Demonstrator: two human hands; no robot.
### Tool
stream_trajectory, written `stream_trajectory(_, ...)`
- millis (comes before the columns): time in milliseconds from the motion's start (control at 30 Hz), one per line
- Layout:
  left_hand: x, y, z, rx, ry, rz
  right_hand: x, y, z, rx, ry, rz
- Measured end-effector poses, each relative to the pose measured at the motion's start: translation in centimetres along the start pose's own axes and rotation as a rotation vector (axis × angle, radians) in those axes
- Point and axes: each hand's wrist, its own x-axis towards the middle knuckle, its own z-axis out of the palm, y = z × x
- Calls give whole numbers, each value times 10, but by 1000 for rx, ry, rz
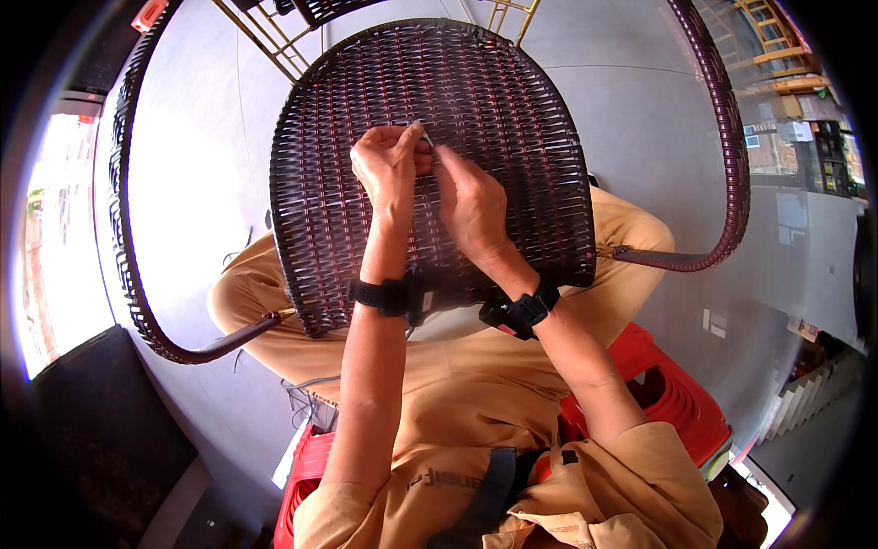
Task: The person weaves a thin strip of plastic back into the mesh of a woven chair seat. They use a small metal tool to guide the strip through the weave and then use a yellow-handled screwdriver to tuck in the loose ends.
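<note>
A dark brown woven wicker chair (366, 82) with reddish strands lies before me, its broad panel over my lap and crossed legs. Above the middle of the panel, my left hand (386, 169) is closed in a pinch, thumb against forefinger. A tiny whitish bit (426, 138) shows at those fingertips, too small to name. My right hand (473, 203) comes in close beside it, its fingers pressed together and bent toward the left fingertips. What it grips, if anything, is hidden behind the back of the hand.
Curved wicker-wrapped arms (737, 165) loop out on both sides of the panel. Gold metal frames (512, 20) stand beyond its far edge. I sit on red plastic stools (681, 412). Grey floor spreads around, with wooden racks (777, 46) at far right and a dark box-like object (101, 430) at left.
</note>
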Motion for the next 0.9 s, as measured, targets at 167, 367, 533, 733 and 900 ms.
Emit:
stream_trajectory(167,-1,0,-5,-111,-39,-42,1,-4,-1,17,-26,24)
stream_trajectory(367,-1,0,0,-3,-16,-23,0,5,6,4,73,-71)
stream_trajectory(533,-1,-1,2,-13,6,-28,4,2,-4,36,-19,7)
stream_trajectory(733,1,-1,-1,-48,24,-22,28,-18,-43,-7,-209,154)
stream_trajectory(900,1,-3,1,-110,30,9,41,-5,-37,-20,-221,21)
